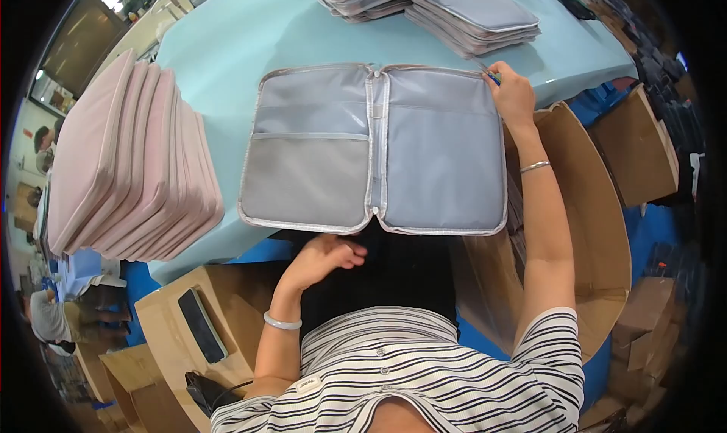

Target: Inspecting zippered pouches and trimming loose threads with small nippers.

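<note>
An unzipped zip case [443, 160] lies spread flat before me at the table's near edge. Its lining is grey, with pockets on the left half and pale zip tape around the rim. My right hand [513, 96] is closed at the case's upper right corner. Between its fingers shows a small tool with a blue and green handle [494, 78]; its exact kind is too small to make out. Just below the case's lower left edge, my left hand [327, 260] hangs with loosely bent fingers apart and nothing in them.
A leaning stack of pink cases [132, 160] fills the left of the pale blue table [227, 39]. More stacked cases [473, 17] sit at the far side. An open carton [598, 206] stands at right; a phone [203, 325] rests on a box [163, 312] at lower left.
</note>
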Demonstrator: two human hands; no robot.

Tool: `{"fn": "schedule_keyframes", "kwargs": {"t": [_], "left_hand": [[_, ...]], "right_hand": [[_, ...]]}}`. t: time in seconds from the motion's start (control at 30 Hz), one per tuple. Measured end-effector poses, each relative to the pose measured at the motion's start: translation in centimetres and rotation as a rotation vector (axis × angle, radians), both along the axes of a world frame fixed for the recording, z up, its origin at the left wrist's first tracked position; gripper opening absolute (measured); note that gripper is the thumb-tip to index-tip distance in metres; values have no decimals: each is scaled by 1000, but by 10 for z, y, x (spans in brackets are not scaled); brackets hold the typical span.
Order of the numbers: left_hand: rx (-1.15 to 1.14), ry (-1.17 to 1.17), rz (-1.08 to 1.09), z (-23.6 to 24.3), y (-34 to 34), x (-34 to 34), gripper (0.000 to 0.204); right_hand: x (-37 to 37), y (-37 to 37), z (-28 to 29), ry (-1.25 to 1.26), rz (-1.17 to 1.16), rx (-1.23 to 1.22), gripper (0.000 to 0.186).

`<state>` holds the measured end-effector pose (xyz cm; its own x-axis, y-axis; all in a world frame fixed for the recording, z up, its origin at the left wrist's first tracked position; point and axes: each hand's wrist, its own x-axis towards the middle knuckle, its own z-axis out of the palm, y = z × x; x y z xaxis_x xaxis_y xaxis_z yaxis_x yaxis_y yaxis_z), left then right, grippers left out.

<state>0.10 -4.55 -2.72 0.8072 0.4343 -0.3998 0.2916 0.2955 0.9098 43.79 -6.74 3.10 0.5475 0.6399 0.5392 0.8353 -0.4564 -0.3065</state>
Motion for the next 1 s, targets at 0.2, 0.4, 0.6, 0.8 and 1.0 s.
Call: {"fn": "schedule_keyframes", "kwargs": {"t": [0.2, 0.4, 0.6, 0.8, 1.0], "left_hand": [[41, -357, 837, 8, -8, 27, 40], [378, -385, 940, 26, -7, 41, 40], [981, -228, 600, 56, -17, 55, 16], [1594, -25, -95, 80, -13, 71, 61], [1232, -154, -5, 62, 14, 67, 63]], "right_hand": [[19, -6, -13, 272, 90, 36, 22], [19, -10, -30, 614, 207, 231, 21], [15, -17, -35, 643, 154, 280, 23], [5, -15, -29, 1318, 378, 433, 12], [0, -6, -38, 1318, 319, 518, 12]]}}
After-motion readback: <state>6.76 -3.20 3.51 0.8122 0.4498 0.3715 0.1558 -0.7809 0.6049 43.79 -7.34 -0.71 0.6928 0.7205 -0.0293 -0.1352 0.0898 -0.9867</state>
